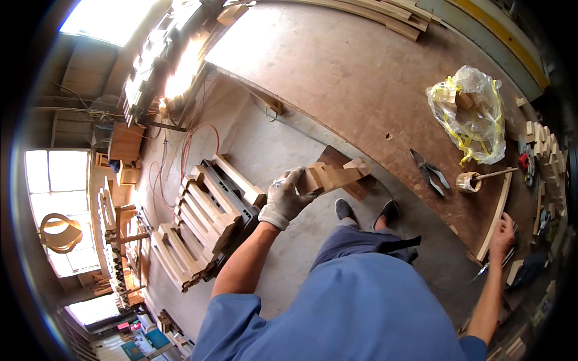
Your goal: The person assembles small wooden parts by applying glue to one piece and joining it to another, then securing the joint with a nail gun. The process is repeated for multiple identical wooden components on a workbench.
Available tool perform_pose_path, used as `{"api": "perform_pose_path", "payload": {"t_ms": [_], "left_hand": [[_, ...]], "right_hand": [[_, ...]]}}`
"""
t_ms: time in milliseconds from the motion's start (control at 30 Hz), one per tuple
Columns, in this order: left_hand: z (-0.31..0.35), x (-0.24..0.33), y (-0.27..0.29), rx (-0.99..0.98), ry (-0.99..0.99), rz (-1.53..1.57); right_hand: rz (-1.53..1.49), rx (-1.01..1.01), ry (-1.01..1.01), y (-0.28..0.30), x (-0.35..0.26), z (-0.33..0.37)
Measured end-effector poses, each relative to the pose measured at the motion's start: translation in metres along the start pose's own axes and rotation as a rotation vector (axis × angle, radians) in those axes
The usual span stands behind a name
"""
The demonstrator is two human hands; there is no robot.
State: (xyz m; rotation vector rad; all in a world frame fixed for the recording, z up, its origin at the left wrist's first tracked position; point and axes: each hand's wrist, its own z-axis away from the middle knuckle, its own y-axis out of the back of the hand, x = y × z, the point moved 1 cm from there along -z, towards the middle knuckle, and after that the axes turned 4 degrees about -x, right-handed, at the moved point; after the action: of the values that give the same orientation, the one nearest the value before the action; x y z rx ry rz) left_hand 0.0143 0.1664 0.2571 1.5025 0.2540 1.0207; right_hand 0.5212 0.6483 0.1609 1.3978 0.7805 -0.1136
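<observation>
My left hand (286, 195), in a grey work glove, grips a bundle of short wooden pieces (331, 176) held out over the concrete floor beside the workbench. My right hand (501, 236), bare, rests on the near edge of the brown workbench (361, 78), on the end of a long curved wooden strip (497, 213). My two shoes (367, 212) show below the bundle.
A pallet stacked with wooden parts (201, 222) lies on the floor to the left. On the bench are a clear plastic bag with yellow tape (469, 111), pliers (428, 171), a small pot with a brush (469, 180) and stacked wood blocks (545, 156).
</observation>
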Motion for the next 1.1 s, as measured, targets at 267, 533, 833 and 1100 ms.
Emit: {"api": "perform_pose_path", "payload": {"t_ms": [267,533,833,1100], "left_hand": [[-0.006,-0.011,-0.017,0.011,-0.059,0.107],[0.001,-0.015,-0.034,0.204,-0.133,0.229],[0.022,-0.033,-0.073,0.145,0.143,0.852],[0.023,-0.019,-0.140,-0.141,0.414,0.824]], "right_hand": [[-0.407,-0.757,0.284,-0.148,-0.319,0.087],[-0.848,-1.108,-0.158,-0.249,-0.404,0.094],[-0.946,-1.169,-0.201,-0.260,-0.398,0.088],[-1.011,-1.180,-0.246,-0.175,-0.466,0.061]]}}
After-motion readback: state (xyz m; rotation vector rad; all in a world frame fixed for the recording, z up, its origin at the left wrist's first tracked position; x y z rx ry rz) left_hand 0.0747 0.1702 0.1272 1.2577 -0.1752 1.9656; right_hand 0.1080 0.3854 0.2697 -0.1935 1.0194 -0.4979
